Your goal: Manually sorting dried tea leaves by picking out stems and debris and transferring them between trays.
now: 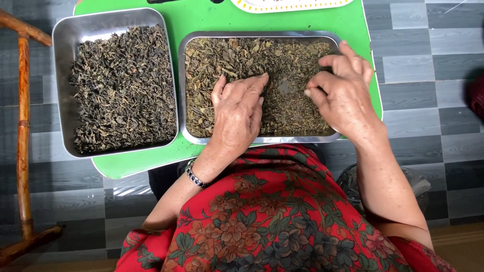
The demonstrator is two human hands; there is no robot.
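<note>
Sorting in hand: left hand lies flat, fingers spread, on dried leaves in the centre-frame tray; right hand pinches, contents indiscernible. Next move calls for fine picking.

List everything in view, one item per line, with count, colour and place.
metal trays: two, silver, side by side on the table
dried leaves: two heaps, dark in the left tray, greener brown in the right tray
table: one, bright green, under the trays
plate: one, white with a yellow patterned rim, at the table's far edge, mostly cut off
wooden frame: one, reddish brown, far left on the floor
floor: grey tiles, all around
bracelet: one, dark beaded, on the left wrist
garment: one, red with a floral print, bottom centre
left hand: flat on the leaves in the right tray
right hand: fingers curled, over the same tray's right side
</note>
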